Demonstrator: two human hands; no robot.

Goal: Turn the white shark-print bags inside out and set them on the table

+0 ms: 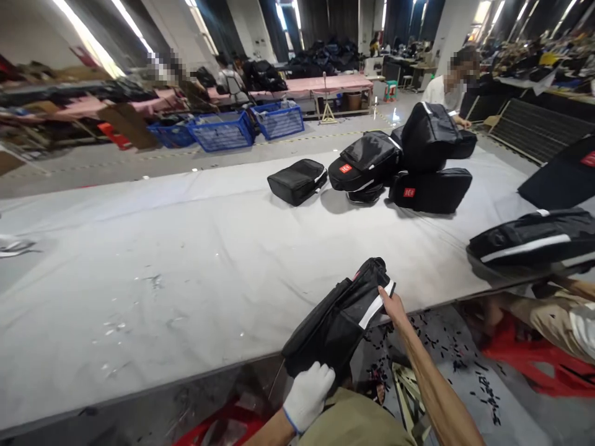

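A black backpack (332, 322) with a white reflective strip lies tilted over the near edge of the white table (186, 266), close to my body. My left hand (310, 395), in a white glove, is closed on its lower end; the fingertips are partly hidden against the fabric. Higher up, my bare right hand (392, 303) pinches the side of the backpack beside the strip, thumb on top.
Several black backpacks (365, 160) with red labels are piled across the table. Another backpack (534, 241) lies at the right, beside a seated person. A person (446, 90) stands beyond the pile. Blue crates (223, 131) stand on the floor behind.
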